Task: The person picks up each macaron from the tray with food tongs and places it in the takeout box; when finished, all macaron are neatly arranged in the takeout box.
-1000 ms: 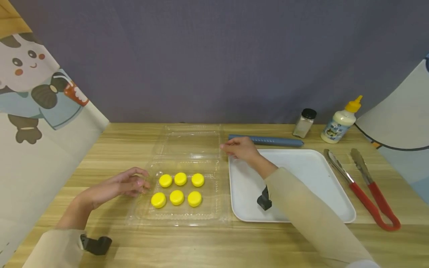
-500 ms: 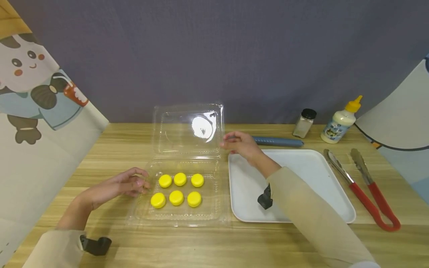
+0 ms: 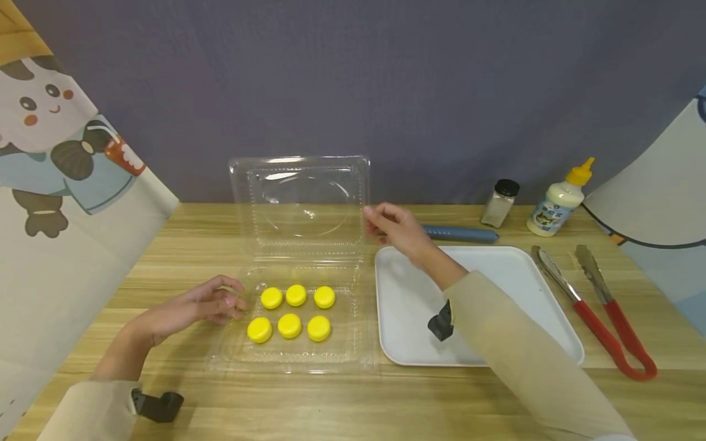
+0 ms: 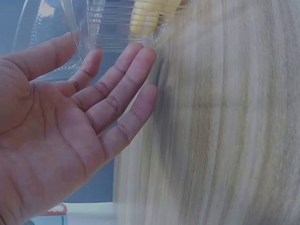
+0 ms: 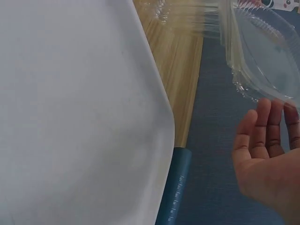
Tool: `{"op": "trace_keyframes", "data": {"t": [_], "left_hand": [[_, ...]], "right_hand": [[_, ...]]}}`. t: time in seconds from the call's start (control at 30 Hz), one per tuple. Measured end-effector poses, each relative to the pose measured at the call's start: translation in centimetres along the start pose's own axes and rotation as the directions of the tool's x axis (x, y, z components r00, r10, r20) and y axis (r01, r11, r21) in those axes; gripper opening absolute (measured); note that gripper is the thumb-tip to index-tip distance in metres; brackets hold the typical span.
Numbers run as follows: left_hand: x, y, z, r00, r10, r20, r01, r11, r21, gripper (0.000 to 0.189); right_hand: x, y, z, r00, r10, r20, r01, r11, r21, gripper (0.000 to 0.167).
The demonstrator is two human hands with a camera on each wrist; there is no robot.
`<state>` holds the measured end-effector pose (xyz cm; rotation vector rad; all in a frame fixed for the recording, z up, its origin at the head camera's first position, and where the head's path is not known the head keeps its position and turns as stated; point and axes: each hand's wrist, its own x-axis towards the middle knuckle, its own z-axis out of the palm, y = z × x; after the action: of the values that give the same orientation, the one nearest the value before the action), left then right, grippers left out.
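A hinged clear plastic clamshell box (image 3: 309, 355) lies on the wooden table with its lid (image 3: 303, 184) tilted up at the back. In its base sit several round yellow pieces (image 3: 289, 326), arranged in two rows. At the lid's right edge, my right hand (image 3: 399, 233) pinches the rim between thumb and fingers; the right wrist view has those fingertips at the lid (image 5: 269, 56), thumb out of sight. My left hand (image 3: 193, 306) rests by the base's left side, fingers relaxed and holding nothing. Whether its fingertips touch the plastic is hard to tell.
A white tray (image 3: 518, 306) lies to the right of the box, under my right forearm. Behind it is a blue rod-like item (image 3: 460, 233). Farther right are a black-capped jar (image 3: 499, 203), a yellow-tipped squeeze bottle (image 3: 557, 202) and red-handled tongs (image 3: 612, 331).
The lid has swung up from lying back on the table to a steep tilt. My right hand has risen slightly with its edge. My left hand has stayed in place.
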<state>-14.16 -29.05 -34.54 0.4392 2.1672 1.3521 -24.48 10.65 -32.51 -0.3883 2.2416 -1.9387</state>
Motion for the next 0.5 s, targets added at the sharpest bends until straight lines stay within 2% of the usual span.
{"op": "trace_keyframes", "data": {"t": [0.07, 0.27, 0.5], "left_hand": [[0.0, 0.0, 0.0, 1.000, 0.005, 0.002, -0.005, 1.000, 0.006, 0.043], [0.0, 0.1, 0.1, 1.000, -0.007, -0.001, 0.007, 1.000, 0.010, 0.045], [0.1, 0.1, 0.2, 1.000, -0.003, -0.011, 0.003, 1.000, 0.005, 0.042]], "right_hand": [[0.1, -0.2, 0.0, 1.000, -0.024, -0.003, 0.024, 1.000, -0.015, 0.028], [-0.1, -0.8, 0.0, 0.995, -0.104, -0.011, 0.103, 0.993, -0.059, 0.019], [-0.3, -1.8, -0.2, 0.991, -0.136, -0.002, 0.135, 0.988, -0.076, 0.038]]}}
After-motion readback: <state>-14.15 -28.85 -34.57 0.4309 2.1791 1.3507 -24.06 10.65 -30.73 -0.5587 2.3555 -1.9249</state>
